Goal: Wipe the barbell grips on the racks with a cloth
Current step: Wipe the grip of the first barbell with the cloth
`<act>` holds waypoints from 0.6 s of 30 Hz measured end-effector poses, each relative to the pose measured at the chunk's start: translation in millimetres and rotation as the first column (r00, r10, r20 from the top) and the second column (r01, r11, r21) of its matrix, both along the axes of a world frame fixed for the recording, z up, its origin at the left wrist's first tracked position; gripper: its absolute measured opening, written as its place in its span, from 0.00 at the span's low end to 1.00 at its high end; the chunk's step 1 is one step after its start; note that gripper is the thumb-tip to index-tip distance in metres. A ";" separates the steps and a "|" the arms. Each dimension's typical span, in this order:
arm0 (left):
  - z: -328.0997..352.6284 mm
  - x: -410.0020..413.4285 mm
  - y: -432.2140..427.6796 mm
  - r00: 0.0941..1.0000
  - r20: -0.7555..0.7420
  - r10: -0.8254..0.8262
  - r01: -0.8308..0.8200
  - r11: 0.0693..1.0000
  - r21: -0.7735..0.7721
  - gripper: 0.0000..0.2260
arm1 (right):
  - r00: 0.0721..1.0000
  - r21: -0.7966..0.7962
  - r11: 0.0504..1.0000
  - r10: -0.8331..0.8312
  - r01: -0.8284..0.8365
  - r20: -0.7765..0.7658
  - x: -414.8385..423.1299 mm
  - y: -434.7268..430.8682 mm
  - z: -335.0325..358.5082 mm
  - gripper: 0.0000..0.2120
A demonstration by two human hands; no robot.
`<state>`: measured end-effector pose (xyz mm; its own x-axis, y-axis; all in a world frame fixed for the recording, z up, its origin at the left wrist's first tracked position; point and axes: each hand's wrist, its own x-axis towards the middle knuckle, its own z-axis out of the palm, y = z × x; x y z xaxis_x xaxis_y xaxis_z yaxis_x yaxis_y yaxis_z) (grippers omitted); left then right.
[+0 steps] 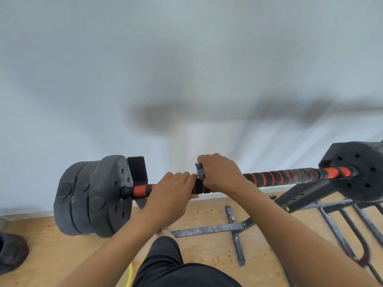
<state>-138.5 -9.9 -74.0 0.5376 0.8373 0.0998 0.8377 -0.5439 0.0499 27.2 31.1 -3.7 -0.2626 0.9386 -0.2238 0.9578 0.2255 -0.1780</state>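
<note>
Shorts point(165, 266), black, fill the bottom edge, with a bare knee just above them over the wooden floor point(207, 245). Both forearms reach up from there to the barbell grip point(279, 177), a black foam sleeve with red spiral stripes running left to right across the view. The left hand point(174, 189) curls its fingers over the bar. Touching it on the right, the right hand point(219, 172) clasps a dark grey cloth point(199, 171) around the grip, and a bunched end of the cloth pokes out above the thumb. The bar rests on a black rack point(304, 195) whose legs spread on the floor below. Stacked black plates point(93, 195) sit at the left end, beside a black cradle point(137, 170), and another plate point(356, 170) caps the right end. Behind everything stands a pale wall point(186, 59) with blurred shadows.
</note>
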 end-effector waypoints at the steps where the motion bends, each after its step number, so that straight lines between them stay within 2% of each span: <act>1: -7.0 0.6 -2.5 1.000 -0.016 -0.006 0.007 0.998 0.070 0.15 | 1.000 -0.017 1.000 0.001 -0.001 -0.012 1.2 2.5 -0.1 0.05; 3: -8.0 3.2 -4.4 1.000 -0.025 0.000 0.002 0.996 0.091 0.18 | 0.993 -0.091 0.996 -0.005 -0.006 -0.118 7.7 6.1 2.7 0.03; 4: -1.1 4.2 -3.7 1.000 0.005 0.021 -0.022 0.999 0.023 0.16 | 0.982 -0.132 0.991 -0.012 -0.014 -0.189 12.2 6.8 4.4 0.05; 6: 17.3 5.5 9.0 0.993 0.028 0.111 -0.100 0.964 -0.247 0.14 | 0.966 -0.195 0.980 -0.007 -0.046 -0.258 17.4 4.1 7.8 0.07; 7: 24.9 6.1 20.8 0.991 -0.006 0.136 -0.128 0.918 -0.376 0.15 | 0.972 -0.199 0.978 0.015 -0.063 -0.236 17.3 2.7 8.7 0.08; 9: 37.3 9.2 41.3 0.980 -0.076 0.182 -0.187 0.740 -0.646 0.16 | 0.988 -0.144 0.987 0.052 -0.073 -0.147 13.5 0.5 7.3 0.10; 10: 40.3 11.9 47.8 0.976 -0.103 0.194 -0.206 0.642 -0.738 0.16 | 0.993 -0.104 0.993 0.050 -0.062 -0.111 11.0 -0.8 5.9 0.11; 11: 38.2 14.7 51.2 0.972 -0.114 0.206 -0.218 0.601 -0.769 0.16 | 0.995 -0.071 0.996 0.039 -0.045 -0.087 8.7 -1.9 4.6 0.11; 12: 36.4 17.4 50.5 0.967 -0.122 0.224 -0.239 0.628 -0.741 0.15 | 0.998 -0.042 0.999 0.024 -0.026 -0.062 6.3 -2.8 3.8 0.08; 13: 32.6 18.7 46.6 0.959 -0.131 0.249 -0.272 0.700 -0.660 0.14 | 0.999 -0.020 1.000 0.015 -0.015 -0.036 3.5 -3.6 2.7 0.07; 16: 18.6 17.4 25.7 0.948 -0.139 0.285 -0.315 0.900 -0.301 0.08 | 1.000 0.001 1.000 0.023 -0.023 0.016 -5.6 -1.8 -2.2 0.06; 18: 11.3 16.7 14.9 0.956 -0.128 0.263 -0.277 0.956 -0.101 0.05 | 1.000 -0.014 1.000 0.019 -0.018 0.025 -8.9 4.0 -2.7 0.04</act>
<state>-121.8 5.1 -62.7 0.2921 0.9548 -0.0548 0.9562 -0.2927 -0.0028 18.3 35.1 -6.4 -0.2738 0.9305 -0.2434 0.9578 0.2409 -0.1567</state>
